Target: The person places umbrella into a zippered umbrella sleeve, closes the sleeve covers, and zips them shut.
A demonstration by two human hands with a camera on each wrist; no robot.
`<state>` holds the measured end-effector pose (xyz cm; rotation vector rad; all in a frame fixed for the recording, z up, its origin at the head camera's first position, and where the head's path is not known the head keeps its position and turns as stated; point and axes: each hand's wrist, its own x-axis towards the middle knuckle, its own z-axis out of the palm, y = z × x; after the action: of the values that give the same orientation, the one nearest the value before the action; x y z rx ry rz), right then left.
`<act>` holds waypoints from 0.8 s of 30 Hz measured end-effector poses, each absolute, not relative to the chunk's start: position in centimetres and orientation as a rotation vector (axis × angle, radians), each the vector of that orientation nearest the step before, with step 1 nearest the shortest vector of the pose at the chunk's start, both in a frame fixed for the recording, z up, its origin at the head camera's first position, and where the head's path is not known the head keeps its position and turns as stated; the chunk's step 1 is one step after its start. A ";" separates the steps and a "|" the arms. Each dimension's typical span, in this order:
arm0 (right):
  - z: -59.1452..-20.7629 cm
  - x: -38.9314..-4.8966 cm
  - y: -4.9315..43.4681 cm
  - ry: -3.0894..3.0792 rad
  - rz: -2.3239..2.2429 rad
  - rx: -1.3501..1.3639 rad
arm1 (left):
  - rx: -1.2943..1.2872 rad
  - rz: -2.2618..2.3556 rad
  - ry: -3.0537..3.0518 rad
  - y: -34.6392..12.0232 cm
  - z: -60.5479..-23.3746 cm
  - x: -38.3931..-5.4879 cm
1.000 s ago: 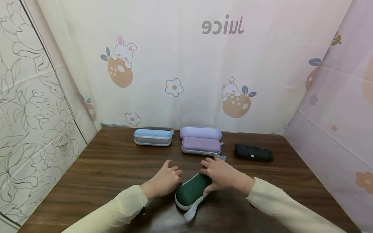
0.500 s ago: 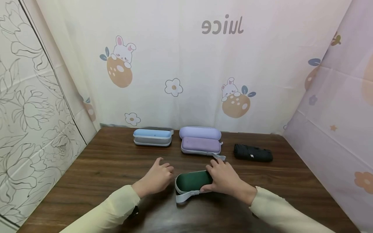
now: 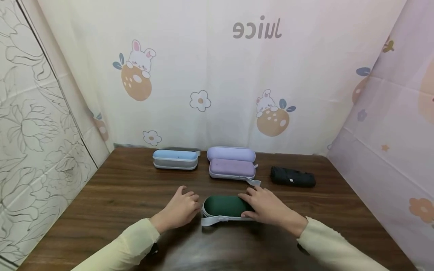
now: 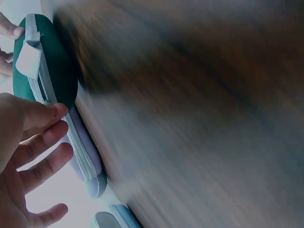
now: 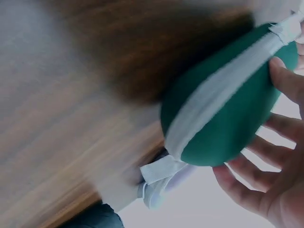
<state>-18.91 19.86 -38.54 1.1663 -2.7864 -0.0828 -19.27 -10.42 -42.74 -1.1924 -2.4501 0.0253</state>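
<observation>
A dark green zip case with a pale zipper band and a light grey fabric loop lies lengthwise in front of me in the head view. My right hand grips its right end, thumb on the near side and fingers over the top and far side. The right wrist view shows the thumb pressed on the green case. Close by the left end is my left hand, its fingers loosely bent. In the left wrist view, the left thumb and forefinger tips come near each other right at the end of the case.
Behind on the brown wooden table stand a blue and grey case, a lilac case and a purple case with a loop. A folded black pouch-like bundle lies to the right. A printed curtain closes off the back.
The green case has turned from slanting to lying crosswise, its loop end swinging away from me, with the right hand on it. My left hand has shifted left and sits at its left end.
</observation>
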 end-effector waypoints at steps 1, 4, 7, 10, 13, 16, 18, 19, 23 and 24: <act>-38.6 -18.9 19.9 -2.765 -0.073 1.171 | -1.190 0.029 -2.441 -10.4 -42.8 -19.2; -38.7 -18.8 20.0 -2.730 -0.054 1.162 | -1.183 0.033 -2.416 -10.2 -42.8 -18.9; -38.6 -18.7 20.0 -2.715 -0.036 1.151 | -1.171 0.033 -2.398 -10.1 -42.9 -18.5; -38.5 -18.7 19.9 -2.707 -0.030 1.152 | -1.170 0.030 -2.372 -9.9 -42.9 -18.1; -38.5 -18.7 19.9 -2.711 -0.025 1.151 | -1.183 0.027 -2.335 -9.7 -42.9 -17.7; -38.5 -18.6 19.9 -2.723 -0.020 1.149 | -1.186 0.021 -2.298 -9.4 -43.1 -17.2; -38.5 -18.5 19.9 -2.732 -0.020 1.145 | -1.185 0.017 -2.268 -9.1 -43.3 -16.9; -38.5 -18.5 19.8 -2.736 -0.020 1.143 | -1.182 0.020 -2.255 -8.9 -43.4 -16.7; -38.7 -18.5 19.8 -2.748 -0.025 1.138 | -1.171 0.058 -2.229 -7.6 -43.6 -15.8; -38.7 -18.5 19.8 -2.747 -0.028 1.138 | -1.168 0.073 -2.236 -7.2 -43.6 -15.6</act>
<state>-18.52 19.76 -38.70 1.1382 -2.7475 -0.0278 -15.62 -7.19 -43.60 -1.1684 -2.2361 0.0730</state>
